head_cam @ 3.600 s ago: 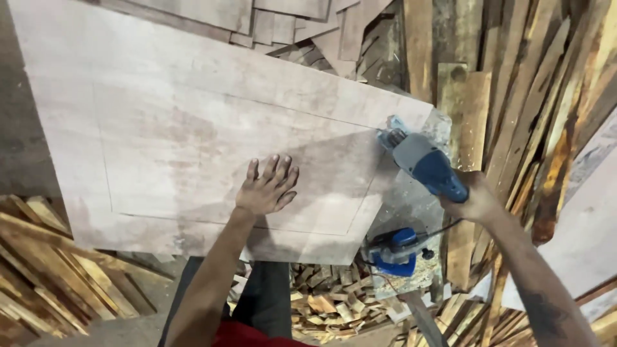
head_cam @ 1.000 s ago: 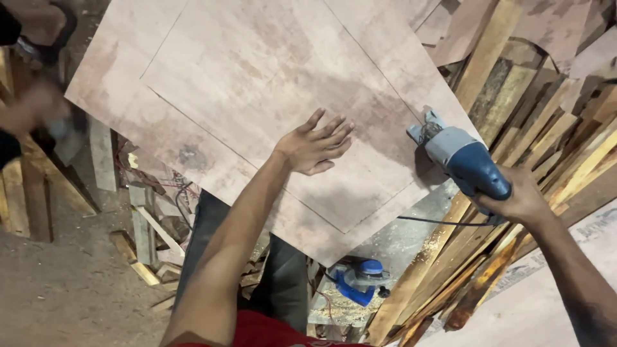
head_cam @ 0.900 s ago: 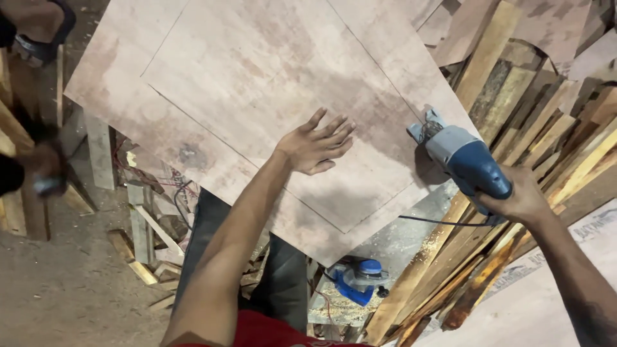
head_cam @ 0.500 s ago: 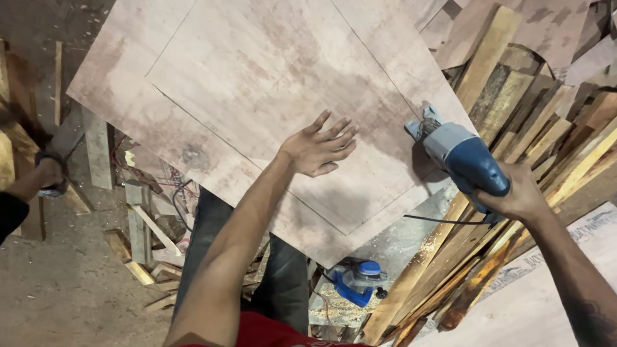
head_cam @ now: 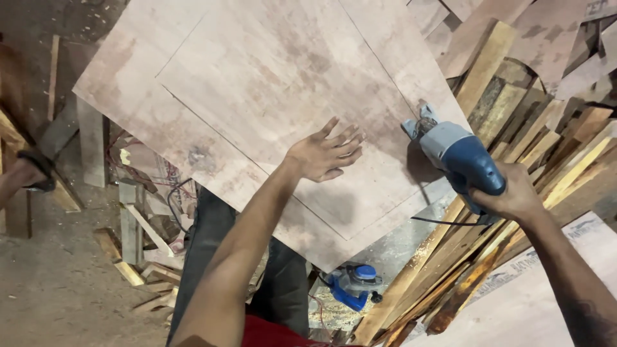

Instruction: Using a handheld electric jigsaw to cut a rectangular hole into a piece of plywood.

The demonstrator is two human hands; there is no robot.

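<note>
Left hand [head_cam: 326,154] lies flat on the plywood [head_cam: 270,96], fingers spread toward two o'clock, pressing the sheet down near its middle. Right hand [head_cam: 508,193] is wrapped tight around the blue jigsaw [head_cam: 459,157], which sits at the sheet's three o'clock edge, nose on the pencilled line that runs up toward twelve. Good form here, in my judgement, means keeping the saw's base flat on the sheet, feeding slowly along the line, and keeping that spread palm well apart from the blade's path. Stacked timber [head_cam: 533,128] crowds the three o'clock side. A second blue tool [head_cam: 353,286] lies on the floor at six o'clock. Another person's hand [head_cam: 29,177] shows at nine.
</note>
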